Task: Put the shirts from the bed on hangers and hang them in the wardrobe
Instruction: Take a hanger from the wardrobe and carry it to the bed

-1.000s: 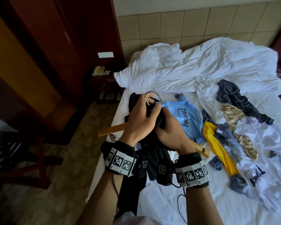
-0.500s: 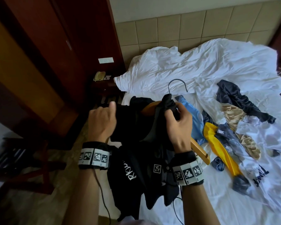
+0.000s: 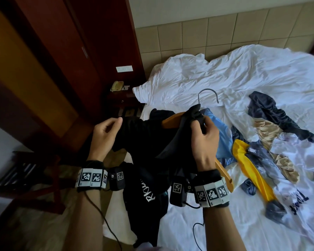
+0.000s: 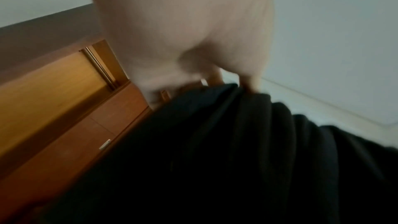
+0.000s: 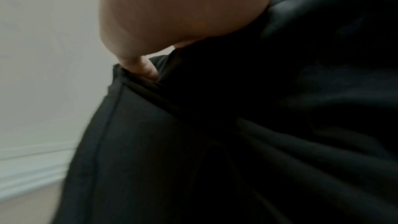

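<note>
Head view showed the right hand (image 3: 204,140) bunching the black cotton shirt (image 3: 145,147) at the wooden hanger (image 3: 172,120) above the bed (image 3: 243,223), left hand (image 3: 105,134) pinching its shoulder; loose fabric looked likely to slide off.

One hanger (image 3: 172,121), two hands (image 3: 204,140)

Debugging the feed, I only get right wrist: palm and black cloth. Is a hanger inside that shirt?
Observer: Partly. The wooden hanger has one arm bare, and its metal hook stands above the black shirt.
Operator: Where's my right hand on it?
Observer: The right hand bunches the shirt at the hanger's neck.
Operator: Left hand?
Observer: The left hand grips the shirt's edge, out to the side of the hanger.
Operator: More to hang?
Observer: A blue shirt and a yellow garment lie on the bed.
</note>
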### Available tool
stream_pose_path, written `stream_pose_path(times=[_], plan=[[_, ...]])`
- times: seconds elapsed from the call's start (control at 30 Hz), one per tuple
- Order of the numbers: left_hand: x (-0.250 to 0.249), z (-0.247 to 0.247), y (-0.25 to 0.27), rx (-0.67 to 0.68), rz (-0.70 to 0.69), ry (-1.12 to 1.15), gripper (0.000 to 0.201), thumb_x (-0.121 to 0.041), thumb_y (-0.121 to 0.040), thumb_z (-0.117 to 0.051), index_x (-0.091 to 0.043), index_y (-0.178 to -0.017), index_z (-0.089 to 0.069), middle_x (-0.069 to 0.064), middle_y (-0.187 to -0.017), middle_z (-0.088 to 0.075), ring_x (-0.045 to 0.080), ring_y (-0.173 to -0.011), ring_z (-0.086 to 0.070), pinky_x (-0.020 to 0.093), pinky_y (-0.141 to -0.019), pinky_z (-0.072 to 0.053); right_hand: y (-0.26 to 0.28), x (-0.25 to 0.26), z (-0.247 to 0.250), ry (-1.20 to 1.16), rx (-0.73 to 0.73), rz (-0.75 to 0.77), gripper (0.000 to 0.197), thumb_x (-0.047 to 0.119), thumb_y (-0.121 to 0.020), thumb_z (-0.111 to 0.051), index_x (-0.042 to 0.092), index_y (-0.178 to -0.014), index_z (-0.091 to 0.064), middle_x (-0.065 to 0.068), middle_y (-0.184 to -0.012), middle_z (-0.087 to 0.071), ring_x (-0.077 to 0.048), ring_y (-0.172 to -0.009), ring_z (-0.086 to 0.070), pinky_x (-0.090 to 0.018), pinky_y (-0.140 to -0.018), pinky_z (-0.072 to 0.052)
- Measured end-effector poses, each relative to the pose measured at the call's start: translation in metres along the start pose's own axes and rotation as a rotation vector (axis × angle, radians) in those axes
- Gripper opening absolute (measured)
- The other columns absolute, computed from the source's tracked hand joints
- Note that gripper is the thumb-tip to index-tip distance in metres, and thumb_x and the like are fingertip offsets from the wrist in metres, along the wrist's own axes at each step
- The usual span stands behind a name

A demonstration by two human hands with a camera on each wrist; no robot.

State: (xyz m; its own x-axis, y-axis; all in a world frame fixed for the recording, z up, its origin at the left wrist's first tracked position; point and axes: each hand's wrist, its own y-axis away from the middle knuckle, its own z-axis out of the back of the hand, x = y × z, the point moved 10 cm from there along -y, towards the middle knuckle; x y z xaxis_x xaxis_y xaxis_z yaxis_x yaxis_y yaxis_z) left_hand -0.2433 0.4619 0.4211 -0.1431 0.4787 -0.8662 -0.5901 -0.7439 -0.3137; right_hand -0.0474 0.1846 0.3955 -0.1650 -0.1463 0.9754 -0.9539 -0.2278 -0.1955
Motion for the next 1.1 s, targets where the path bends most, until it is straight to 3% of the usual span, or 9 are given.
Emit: stream_pose_path(times=[0.13, 0.23, 0.37, 0.43, 0.6, 0.77, 0.87, 1.0, 1.1], plan=[[0.011, 0.017, -0.007, -0.227, 0.045, 0.021, 0.054, -0.038, -0.107, -0.053, 0.008, -0.078, -0.050, 0.010, -0.066, -0.042, 0.015, -0.062, -0.041, 0.029, -0.060, -0.036, -0.005, -0.003, 0.005, -0.047, -0.012, -0.001, 0.021, 0.029, -0.083, -0.055, 0.031, -0.064, -0.049, 0.014, -0.059, -0.042, -0.007, -0.063, -0.038, -0.035, -0.063, -0.035], [0.042, 0.054, 0.000, -0.532, 0.189, 0.006, 0.046, -0.034, -0.108, -0.050, -0.010, -0.070, -0.050, -0.002, -0.065, -0.044, 0.003, -0.056, -0.041, 0.025, -0.061, -0.041, -0.012, 0.000, 0.019, -0.122, -0.064, 0.035, 0.021, 0.024, -0.083, -0.051, 0.029, -0.065, -0.044, 0.018, -0.058, -0.037, -0.004, -0.062, -0.032, -0.029, -0.059, -0.030], [0.072, 0.062, -0.003, -0.492, 0.388, -0.147, 0.021, -0.015, -0.106, -0.052, -0.014, -0.119, -0.068, 0.001, -0.116, -0.065, 0.017, -0.109, -0.063, 0.031, -0.092, -0.050, -0.018, 0.004, 0.030, -0.121, -0.072, 0.079, 0.015, 0.019, -0.084, -0.049, 0.019, -0.070, -0.044, 0.017, -0.059, -0.037, -0.003, -0.062, -0.032, -0.024, -0.058, -0.030], [0.050, 0.055, -0.009, -0.463, 0.260, -0.238, 0.028, -0.017, -0.105, -0.050, -0.017, -0.129, -0.065, 0.004, -0.131, -0.063, 0.018, -0.122, -0.059, 0.032, -0.099, -0.047, -0.017, 0.004, 0.025, -0.104, -0.037, 0.083, 0.014, 0.021, -0.085, -0.052, 0.022, -0.072, -0.048, 0.016, -0.061, -0.041, -0.005, -0.064, -0.037, -0.027, -0.061, -0.033], [-0.052, -0.020, -0.013, -0.144, -0.175, -0.371, 0.042, -0.045, -0.110, -0.036, -0.025, -0.109, -0.073, -0.012, -0.106, -0.073, 0.003, -0.099, -0.065, 0.031, -0.088, -0.052, -0.010, 0.002, 0.001, 0.002, 0.045, 0.060, 0.015, 0.035, -0.082, -0.055, 0.021, -0.083, -0.060, -0.007, -0.068, -0.055, -0.012, -0.068, -0.050, -0.045, -0.068, -0.046], [-0.092, -0.090, 0.010, 0.072, -0.429, -0.509, 0.059, -0.050, -0.108, -0.028, -0.018, -0.071, -0.061, -0.003, -0.068, -0.065, 0.014, -0.064, -0.062, 0.038, -0.063, -0.049, -0.005, 0.013, -0.021, 0.024, 0.164, 0.131, 0.015, 0.028, -0.084, -0.059, 0.015, -0.092, -0.061, -0.012, -0.075, -0.060, -0.019, -0.072, -0.056, -0.054, -0.074, -0.051], [-0.097, -0.096, 0.016, -0.007, -0.465, -0.604, 0.067, -0.050, -0.108, -0.022, -0.018, -0.054, -0.046, 0.004, -0.049, -0.054, 0.026, -0.046, -0.055, 0.033, -0.051, -0.036, -0.001, 0.023, -0.029, 0.056, 0.229, 0.211, 0.009, 0.031, -0.092, -0.062, 0.022, -0.094, -0.063, 0.001, -0.077, -0.066, -0.018, -0.077, -0.064, -0.045, -0.073, -0.054], [-0.090, -0.073, 0.007, -0.176, -0.360, -0.671, 0.096, -0.056, -0.107, -0.009, 0.001, -0.052, -0.063, 0.016, -0.049, -0.058, 0.037, -0.047, -0.057, 0.032, -0.056, -0.031, -0.001, 0.030, -0.035, 0.178, 0.353, 0.393, 0.004, 0.034, -0.102, -0.062, 0.032, -0.104, -0.060, 0.017, -0.078, -0.066, -0.002, -0.073, -0.063, -0.021, -0.067, -0.046], [-0.085, -0.040, -0.002, -0.319, -0.253, -0.607, 0.087, -0.046, -0.107, -0.016, 0.003, -0.064, -0.073, 0.022, -0.058, -0.066, 0.043, -0.057, -0.064, 0.036, -0.058, -0.039, -0.013, 0.013, -0.020, 0.345, 0.313, 0.415, 0.022, 0.048, -0.102, -0.056, 0.031, -0.090, -0.060, 0.014, -0.064, -0.056, -0.004, -0.062, -0.053, -0.031, -0.060, -0.044]])
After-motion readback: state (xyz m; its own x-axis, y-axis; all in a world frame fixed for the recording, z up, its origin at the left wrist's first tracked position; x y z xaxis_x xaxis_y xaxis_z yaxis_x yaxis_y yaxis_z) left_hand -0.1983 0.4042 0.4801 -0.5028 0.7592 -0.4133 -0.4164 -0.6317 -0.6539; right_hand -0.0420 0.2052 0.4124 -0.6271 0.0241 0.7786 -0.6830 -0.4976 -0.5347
